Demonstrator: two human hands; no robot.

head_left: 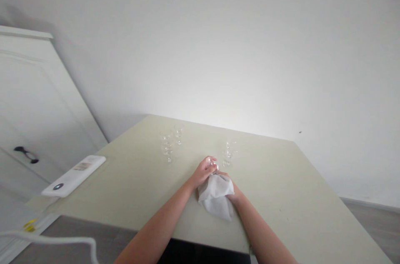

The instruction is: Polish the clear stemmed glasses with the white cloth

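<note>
My left hand point(202, 172) is closed around a small clear glass point(213, 165), which looks shiny and see-through. A light grey-white cloth point(216, 195) is in my right hand point(234, 193), pressed up against the near side of that glass. The cloth drapes down toward the table and hides most of my right fingers. Just beyond my hands stands a group of small clear glasses point(228, 153). Farther left is another cluster of similar glasses point(167, 146), with more glassware point(178, 135) behind it. Their outlines are faint against the table.
The pale green table point(140, 189) reaches back to a white wall point(218, 47). On its left edge lies a white power strip or box with a label point(75, 176). A white cabinet point(40, 101) with a dark handle stands at left. A white cable point(56, 239) curves at lower left.
</note>
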